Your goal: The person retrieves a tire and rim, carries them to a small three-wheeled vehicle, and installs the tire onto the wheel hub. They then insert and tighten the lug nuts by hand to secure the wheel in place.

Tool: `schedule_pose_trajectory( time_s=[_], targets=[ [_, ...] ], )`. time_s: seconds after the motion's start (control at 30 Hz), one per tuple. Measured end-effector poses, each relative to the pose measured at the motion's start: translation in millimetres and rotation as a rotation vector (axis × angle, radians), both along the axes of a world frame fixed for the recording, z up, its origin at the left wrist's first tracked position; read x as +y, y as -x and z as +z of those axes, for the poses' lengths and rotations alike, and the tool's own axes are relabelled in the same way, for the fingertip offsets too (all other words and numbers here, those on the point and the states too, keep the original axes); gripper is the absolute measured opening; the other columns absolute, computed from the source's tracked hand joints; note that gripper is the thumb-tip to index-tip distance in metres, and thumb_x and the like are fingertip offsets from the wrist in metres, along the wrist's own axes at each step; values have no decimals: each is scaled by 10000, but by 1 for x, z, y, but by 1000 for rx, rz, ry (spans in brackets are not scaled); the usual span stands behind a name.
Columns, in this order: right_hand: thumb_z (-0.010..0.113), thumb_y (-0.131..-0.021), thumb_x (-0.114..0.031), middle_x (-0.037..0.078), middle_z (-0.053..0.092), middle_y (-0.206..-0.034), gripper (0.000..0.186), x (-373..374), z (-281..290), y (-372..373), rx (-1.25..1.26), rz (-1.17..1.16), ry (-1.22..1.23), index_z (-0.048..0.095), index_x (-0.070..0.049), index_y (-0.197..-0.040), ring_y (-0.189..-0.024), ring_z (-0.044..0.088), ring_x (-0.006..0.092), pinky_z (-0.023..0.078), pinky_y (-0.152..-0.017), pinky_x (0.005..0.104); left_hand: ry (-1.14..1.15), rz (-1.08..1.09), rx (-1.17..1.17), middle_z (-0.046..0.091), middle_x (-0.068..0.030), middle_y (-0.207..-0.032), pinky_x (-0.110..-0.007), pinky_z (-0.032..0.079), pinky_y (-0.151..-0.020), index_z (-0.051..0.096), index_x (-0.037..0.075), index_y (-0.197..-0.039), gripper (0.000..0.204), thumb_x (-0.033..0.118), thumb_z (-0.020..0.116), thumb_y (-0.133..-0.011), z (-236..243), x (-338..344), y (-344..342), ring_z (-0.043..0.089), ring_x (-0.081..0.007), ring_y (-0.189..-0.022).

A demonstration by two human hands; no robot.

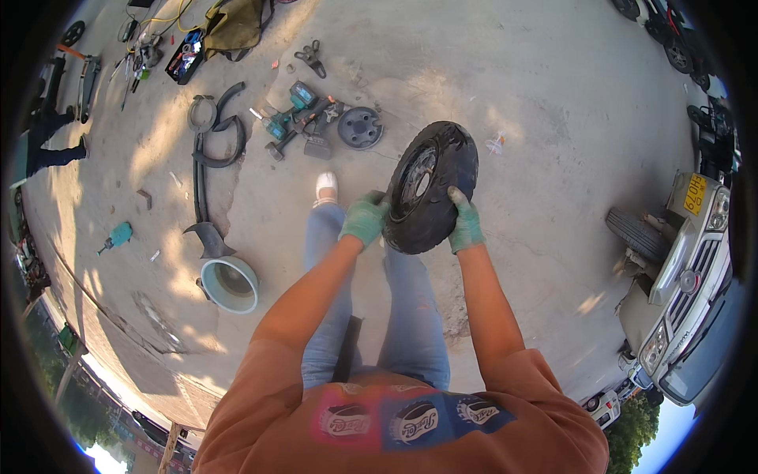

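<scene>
I hold a black tyre on a wheel rim (446,178) up off the ground in front of me, tilted, its hub facing up-left. My left hand (365,217), in a green glove, grips its lower left side, fingers partly hidden behind the rubber. My right hand (464,221), also gloved in green, is closed on its right side with the thumb on the tread. Beyond the tyre lie a round dark plate with holes (359,126), teal-and-black power tools (304,99) and a small black metal part (312,59).
Curved black parts (229,142), a pale bucket (229,284) and a teal tool (116,237) lie leftward. A tool tray (185,57) and khaki bag (233,24) are farther off. Another person's leg (55,154) shows far left, a white vehicle (679,308) and motorbikes (671,39) right.
</scene>
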State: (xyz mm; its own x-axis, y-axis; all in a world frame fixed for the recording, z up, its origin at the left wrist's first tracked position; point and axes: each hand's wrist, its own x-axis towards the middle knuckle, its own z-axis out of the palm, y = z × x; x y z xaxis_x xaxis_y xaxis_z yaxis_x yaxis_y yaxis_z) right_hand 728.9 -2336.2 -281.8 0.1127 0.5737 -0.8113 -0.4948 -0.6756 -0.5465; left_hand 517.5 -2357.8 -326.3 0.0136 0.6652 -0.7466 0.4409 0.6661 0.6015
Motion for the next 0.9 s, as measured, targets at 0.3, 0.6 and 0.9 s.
schedule_pose_trajectory(
  time_s=[0.3, 0.6, 0.9],
  targets=[
    [788, -711, -259, 124, 590, -1161, 694, 23, -212, 36, -111, -69, 3, 498, 66, -1252, -1029, 580, 230, 458, -915, 337, -251, -518, 522, 644, -95, -1069, -411, 488, -863, 648, 134, -1048, 251, 248, 586, -833, -229, 137, 58, 608, -296, -1009],
    [822, -699, -225, 78, 608, -1102, 629, 43, -232, 55, -144, 89, 7, 539, 20, -1205, -990, 575, 170, 461, -876, 310, -430, -804, 679, 505, -95, -1340, -402, 438, -968, 422, 146, -1380, 631, 77, 589, -776, -369, 235, 67, 489, -276, -1222],
    [810, -701, -318, 82, 616, -1096, 666, 27, -249, 16, -99, 125, -21, 544, 54, -1184, -977, 583, 179, 465, -868, 305, -120, -754, 551, 610, -157, -1142, -443, 486, -866, 617, 123, -1111, 307, 254, 610, -833, -356, 202, 74, 602, -362, -1031]
  ],
)
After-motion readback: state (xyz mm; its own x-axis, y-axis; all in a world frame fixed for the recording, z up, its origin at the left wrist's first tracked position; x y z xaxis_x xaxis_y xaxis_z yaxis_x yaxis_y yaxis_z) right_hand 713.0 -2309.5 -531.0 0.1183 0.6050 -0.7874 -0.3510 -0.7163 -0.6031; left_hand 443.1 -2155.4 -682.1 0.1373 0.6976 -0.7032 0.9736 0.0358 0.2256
